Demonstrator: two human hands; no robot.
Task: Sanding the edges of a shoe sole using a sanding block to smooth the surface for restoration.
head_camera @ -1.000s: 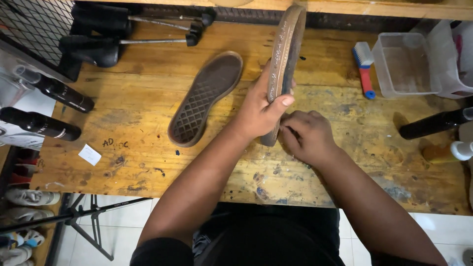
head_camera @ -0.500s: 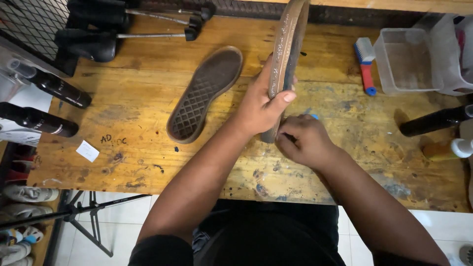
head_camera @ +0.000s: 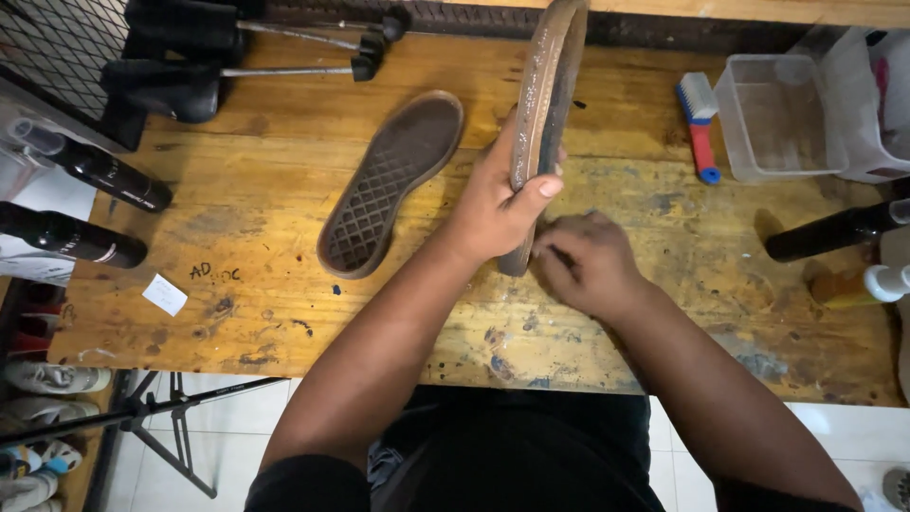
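My left hand (head_camera: 498, 204) grips a brown rubber shoe sole (head_camera: 548, 90) held on edge, its heel end resting near the wooden workbench (head_camera: 246, 218). My right hand (head_camera: 588, 261) is closed at the sole's lower end, fingers curled against it; whether it holds a small tool is hidden. A second sole (head_camera: 389, 180) with a waffle tread lies flat to the left of my left hand.
Black shoe stretchers (head_camera: 190, 57) lie at the back left. Dark bottles (head_camera: 90, 171) lie at the left edge, another dark bottle (head_camera: 834, 228) at the right. A blue-and-red brush (head_camera: 700, 123) sits beside a clear plastic tub (head_camera: 773, 114). A white paper scrap (head_camera: 166, 294) lies front left.
The upright sole has tilted slightly and my right hand has shifted a little at its lower end. The flat sole has not moved.
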